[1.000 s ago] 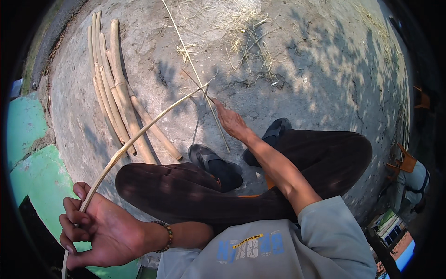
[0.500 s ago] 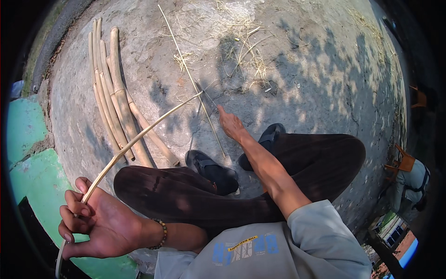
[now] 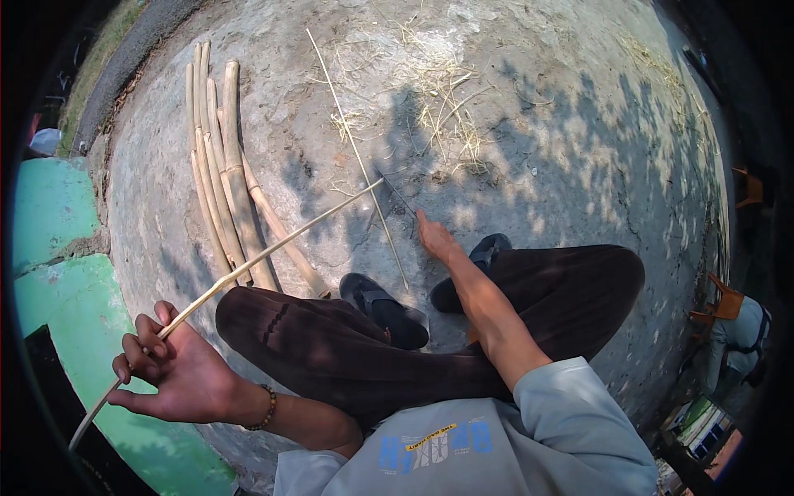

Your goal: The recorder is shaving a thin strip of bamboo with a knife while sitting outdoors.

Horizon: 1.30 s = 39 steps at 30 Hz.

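My left hand (image 3: 188, 379), palm up at the lower left, has its fingers curled round a long pale bamboo strip (image 3: 285, 240). The strip runs up to the right across my left knee, and its tail passes behind the hand to the lower left. A thin, dark-bladed knife (image 3: 399, 197) is in my right hand (image 3: 438, 240), in front of my feet. Its blade points up and left, close to the strip's far end; whether they touch I cannot tell. On the ground a second thin strip (image 3: 351, 135) lies lengthwise, crossed in view by the held strip's tip.
Several bamboo poles (image 3: 240, 198) lie side by side at the left. Pale shavings (image 3: 447, 103) are scattered ahead on the concrete. A green painted ledge (image 3: 70, 306) borders the left side. At the far right is another person (image 3: 738, 335) by an orange chair (image 3: 728, 302).
The whole view has shifted, so ground things appear farther right and lower. My left hand with the strip sits slightly higher in the picture. Both hands keep their hold.
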Each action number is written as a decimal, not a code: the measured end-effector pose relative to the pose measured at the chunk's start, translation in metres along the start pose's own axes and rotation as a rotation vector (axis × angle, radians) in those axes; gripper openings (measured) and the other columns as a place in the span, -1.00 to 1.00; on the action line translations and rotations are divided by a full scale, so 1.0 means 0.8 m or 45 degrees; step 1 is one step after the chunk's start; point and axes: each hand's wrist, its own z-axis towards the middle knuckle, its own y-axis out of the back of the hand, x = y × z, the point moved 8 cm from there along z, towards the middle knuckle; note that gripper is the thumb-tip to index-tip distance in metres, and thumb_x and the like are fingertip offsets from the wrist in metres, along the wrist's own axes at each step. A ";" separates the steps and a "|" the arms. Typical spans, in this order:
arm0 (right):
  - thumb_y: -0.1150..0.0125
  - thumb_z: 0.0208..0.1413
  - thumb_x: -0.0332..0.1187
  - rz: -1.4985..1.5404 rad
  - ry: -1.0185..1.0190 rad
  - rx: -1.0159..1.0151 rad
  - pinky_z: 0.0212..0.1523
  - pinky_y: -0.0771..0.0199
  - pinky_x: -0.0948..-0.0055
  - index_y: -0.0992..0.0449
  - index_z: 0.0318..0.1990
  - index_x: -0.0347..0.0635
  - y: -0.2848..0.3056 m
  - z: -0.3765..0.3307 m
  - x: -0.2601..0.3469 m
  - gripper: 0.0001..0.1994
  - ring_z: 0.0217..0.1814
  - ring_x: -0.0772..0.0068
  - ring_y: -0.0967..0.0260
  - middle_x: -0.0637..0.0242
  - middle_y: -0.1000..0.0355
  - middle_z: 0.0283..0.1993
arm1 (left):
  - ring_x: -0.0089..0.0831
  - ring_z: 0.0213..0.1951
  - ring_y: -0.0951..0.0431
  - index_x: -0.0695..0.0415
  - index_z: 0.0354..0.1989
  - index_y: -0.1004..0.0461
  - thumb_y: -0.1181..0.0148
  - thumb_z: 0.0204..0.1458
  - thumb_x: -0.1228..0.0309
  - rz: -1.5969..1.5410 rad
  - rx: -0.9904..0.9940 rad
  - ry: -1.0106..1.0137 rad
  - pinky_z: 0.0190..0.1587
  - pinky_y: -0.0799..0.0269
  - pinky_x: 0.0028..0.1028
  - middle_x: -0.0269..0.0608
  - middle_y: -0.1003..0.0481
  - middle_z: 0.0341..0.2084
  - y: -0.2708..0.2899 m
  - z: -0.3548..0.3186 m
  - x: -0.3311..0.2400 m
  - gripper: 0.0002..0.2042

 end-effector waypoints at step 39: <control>0.06 0.23 -0.41 0.351 0.330 -0.360 -0.45 -0.46 0.16 -0.09 0.37 -0.05 0.108 -0.173 0.127 -0.47 -0.55 0.10 -0.41 0.08 -0.38 -0.55 | -0.51 -0.56 0.14 -0.02 -0.64 0.07 0.36 0.20 -0.27 -0.078 0.164 0.048 -0.38 0.06 -0.42 -0.43 0.15 -0.70 -0.055 -0.107 0.089 -0.40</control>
